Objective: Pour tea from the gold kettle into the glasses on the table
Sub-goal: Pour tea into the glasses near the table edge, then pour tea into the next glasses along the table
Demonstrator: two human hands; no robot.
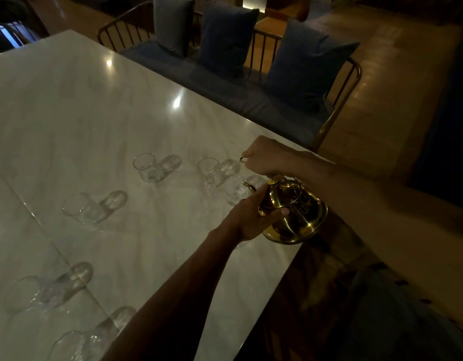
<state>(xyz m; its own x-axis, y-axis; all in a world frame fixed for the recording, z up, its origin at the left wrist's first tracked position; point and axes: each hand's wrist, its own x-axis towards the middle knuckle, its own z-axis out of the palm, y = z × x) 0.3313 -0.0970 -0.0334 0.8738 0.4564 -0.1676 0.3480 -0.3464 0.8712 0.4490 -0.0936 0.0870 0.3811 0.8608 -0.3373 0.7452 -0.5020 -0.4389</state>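
At the frame's right centre, the right hand (268, 157) grips the handle of the shiny gold metal kettle (294, 212) while the left hand (253, 216) cups its side, spout tipped over the nearest clear glass (236, 194), so overtilting could slop tea onto the white marble table (94, 113).

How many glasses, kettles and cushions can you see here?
Glasses: 6
Kettle: 1
Cushions: 3
Total: 10
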